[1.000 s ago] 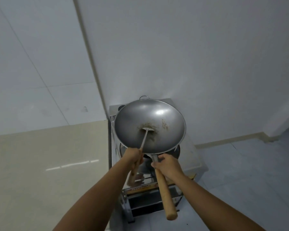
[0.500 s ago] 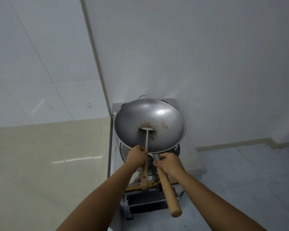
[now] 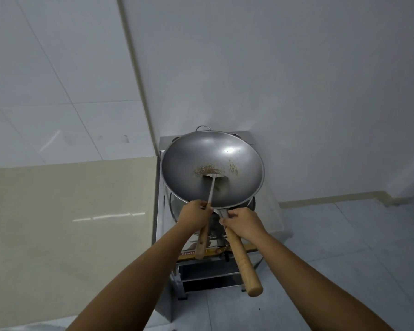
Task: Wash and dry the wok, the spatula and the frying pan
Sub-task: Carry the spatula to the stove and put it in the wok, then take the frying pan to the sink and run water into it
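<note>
A grey metal wok (image 3: 191, 168) with brown food residue on its inside is held tilted above a steel stove. My right hand (image 3: 243, 223) grips the wok's long wooden handle (image 3: 243, 261) close to the bowl. My left hand (image 3: 194, 215) grips the spatula (image 3: 210, 187) where its metal shaft meets its wooden handle. The spatula's blade lies in the bottom of the wok. A round metal rim, perhaps the frying pan (image 3: 250, 203), shows under the wok, mostly hidden.
The steel stove (image 3: 270, 216) stands on a metal frame in the corner against white walls. A beige counter (image 3: 69, 223) adjoins it on the left. Grey tiled floor (image 3: 344, 247) lies to the right.
The spatula's handle has swung from slanting left to nearly parallel with the wok's handle. My left hand has slid up to the top of its wooden handle. The wok has barely moved.
</note>
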### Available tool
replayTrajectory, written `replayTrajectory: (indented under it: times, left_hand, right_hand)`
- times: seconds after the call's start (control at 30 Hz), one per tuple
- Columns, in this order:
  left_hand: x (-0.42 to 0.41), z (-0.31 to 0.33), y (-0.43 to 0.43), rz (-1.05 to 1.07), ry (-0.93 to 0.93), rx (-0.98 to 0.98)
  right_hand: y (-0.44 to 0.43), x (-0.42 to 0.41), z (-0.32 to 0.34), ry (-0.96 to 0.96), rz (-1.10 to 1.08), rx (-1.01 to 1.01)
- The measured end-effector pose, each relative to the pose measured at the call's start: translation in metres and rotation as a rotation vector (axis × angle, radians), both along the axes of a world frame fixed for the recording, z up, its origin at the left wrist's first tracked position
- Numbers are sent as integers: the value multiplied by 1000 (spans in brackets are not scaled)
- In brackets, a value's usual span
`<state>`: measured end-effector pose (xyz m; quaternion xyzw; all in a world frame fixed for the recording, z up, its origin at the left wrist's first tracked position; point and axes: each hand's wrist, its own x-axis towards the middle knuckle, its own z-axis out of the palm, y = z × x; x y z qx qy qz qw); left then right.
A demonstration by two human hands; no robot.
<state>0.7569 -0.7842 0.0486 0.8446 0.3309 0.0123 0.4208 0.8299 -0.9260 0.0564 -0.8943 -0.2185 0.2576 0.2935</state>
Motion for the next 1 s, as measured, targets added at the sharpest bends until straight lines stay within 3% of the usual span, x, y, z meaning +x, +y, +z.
replayTrajectory:
  times: [0.23, 0.33, 0.5, 0.73, 1.0]
  left_hand:
    - [-24, 5, 22, 86, -26, 163]
    - [-49, 12, 46, 200, -69, 285]
    - [-127, 16, 107, 312, 130, 514]
    - [-297, 13, 199, 506, 423, 422]
    - [-491, 11, 276, 705, 544, 342]
  right_hand:
    - [36, -2, 23, -349, 74, -1]
    - [83, -9, 30, -424, 282, -64]
    - [178, -59, 28, -464, 635, -173]
    - [309, -195, 7, -455, 925, -181]
    - [428, -385, -9, -460, 1166, -148]
